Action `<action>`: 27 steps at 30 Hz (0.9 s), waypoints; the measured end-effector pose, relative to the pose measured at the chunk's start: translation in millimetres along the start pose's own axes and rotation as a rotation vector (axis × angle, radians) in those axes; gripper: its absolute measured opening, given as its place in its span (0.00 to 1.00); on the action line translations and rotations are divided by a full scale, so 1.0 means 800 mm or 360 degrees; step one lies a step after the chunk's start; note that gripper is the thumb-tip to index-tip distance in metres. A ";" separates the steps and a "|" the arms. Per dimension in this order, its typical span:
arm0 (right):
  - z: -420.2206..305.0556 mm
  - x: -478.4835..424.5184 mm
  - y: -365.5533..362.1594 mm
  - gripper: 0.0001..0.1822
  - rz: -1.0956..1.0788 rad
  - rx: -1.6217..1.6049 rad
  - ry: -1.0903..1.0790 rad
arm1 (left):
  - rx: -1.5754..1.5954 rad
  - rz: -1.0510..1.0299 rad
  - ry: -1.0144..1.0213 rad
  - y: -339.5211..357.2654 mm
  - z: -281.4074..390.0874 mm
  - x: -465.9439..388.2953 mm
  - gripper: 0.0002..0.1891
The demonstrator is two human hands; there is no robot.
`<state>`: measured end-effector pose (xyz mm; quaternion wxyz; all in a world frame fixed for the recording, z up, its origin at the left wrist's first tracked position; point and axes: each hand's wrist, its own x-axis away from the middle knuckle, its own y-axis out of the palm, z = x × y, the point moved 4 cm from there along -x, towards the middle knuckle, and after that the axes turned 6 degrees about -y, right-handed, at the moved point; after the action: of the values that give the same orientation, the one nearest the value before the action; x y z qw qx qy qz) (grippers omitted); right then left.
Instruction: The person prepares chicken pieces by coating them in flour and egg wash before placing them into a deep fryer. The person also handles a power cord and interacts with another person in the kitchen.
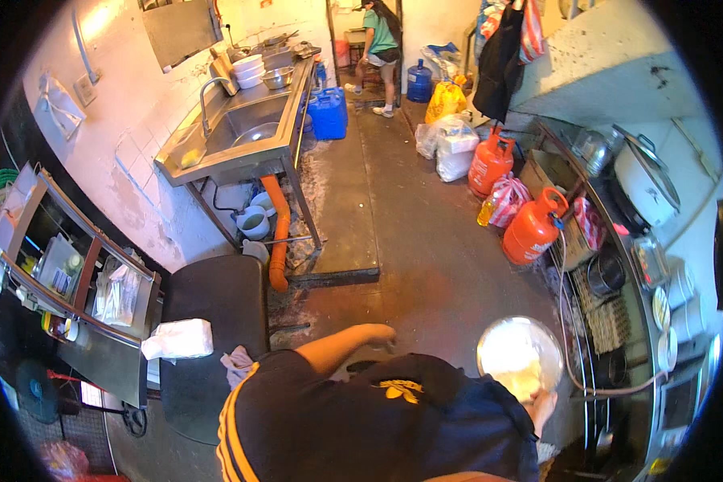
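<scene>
A round shiny metal bowl (506,349) with pale, yellowish loose contents is at my right side. My right hand (542,410) grips its lower rim. My left arm reaches forward from the dark short sleeve, and my left hand (382,337) is bent downward above the floor; its fingers are mostly hidden, and no object shows in it. A crumpled greyish-pink cloth (237,365) lies near my left shoulder on the edge of a dark padded seat or tabletop (217,289).
Ahead on the left is a steel sink counter (235,165) with an orange drainpipe (280,235). Red gas cylinders (529,232) and bags line the right side, beside a shelf carrying a large pot (644,181). Another person (381,42) is at the far doorway.
</scene>
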<state>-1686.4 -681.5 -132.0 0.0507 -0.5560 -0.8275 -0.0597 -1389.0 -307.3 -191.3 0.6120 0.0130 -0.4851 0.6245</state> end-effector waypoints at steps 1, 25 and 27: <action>-0.006 -0.030 0.048 0.12 -0.0121 -0.0139 -0.0014 | 0.0155 0.0089 -0.0240 -0.024 -0.027 0.011 0.21; -0.043 -0.492 0.896 0.18 -0.0261 -0.0120 0.0232 | 0.0756 0.1323 0.0050 -0.820 -0.367 -0.214 0.17; -0.033 -0.533 0.992 0.17 -0.0350 -0.0122 0.0215 | 0.0658 0.1364 0.0023 -0.844 -0.418 -0.219 0.17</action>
<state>-790.5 -777.9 -136.4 0.0782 -0.4582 -0.8752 -0.1339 -627.5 -379.2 -77.0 0.2870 -0.0710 -0.3080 0.9043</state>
